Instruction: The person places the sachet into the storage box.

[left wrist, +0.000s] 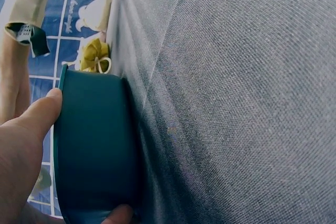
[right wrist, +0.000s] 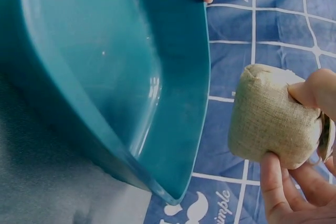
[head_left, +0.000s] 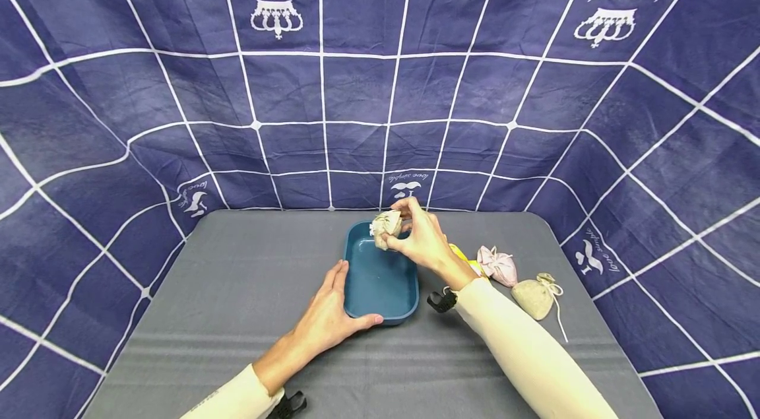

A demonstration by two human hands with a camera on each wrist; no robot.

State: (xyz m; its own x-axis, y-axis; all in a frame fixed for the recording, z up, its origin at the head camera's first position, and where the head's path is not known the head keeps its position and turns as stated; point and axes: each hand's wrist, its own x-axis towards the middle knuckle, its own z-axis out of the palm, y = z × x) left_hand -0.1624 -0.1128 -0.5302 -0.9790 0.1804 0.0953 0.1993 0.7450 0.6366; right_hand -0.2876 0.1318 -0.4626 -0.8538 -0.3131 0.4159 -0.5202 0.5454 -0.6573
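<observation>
A blue rectangular plastic tray (head_left: 380, 280) lies on the grey surface. My left hand (head_left: 323, 317) rests against its near left corner, fingers along the left side and thumb stretched along the near rim. In the left wrist view, the thumb (left wrist: 44, 109) touches the rim. Above the tray's far end, my right hand (head_left: 424, 237) pinches a small beige cloth drawstring pouch (head_left: 386, 227). Its rounded bottom shows in the right wrist view, where thumb and fingers hold the pouch (right wrist: 273, 114) near its gathered end, clear of the tray. The tray's bottom looks bare.
Right of the tray lie a yellow pouch (head_left: 475, 267), partly hidden behind my right forearm, a pale pink pouch (head_left: 497, 266) and an olive-beige pouch (head_left: 534, 297) with a long white cord. Blue cloth with white grid lines (head_left: 356, 89) hangs behind and at both sides.
</observation>
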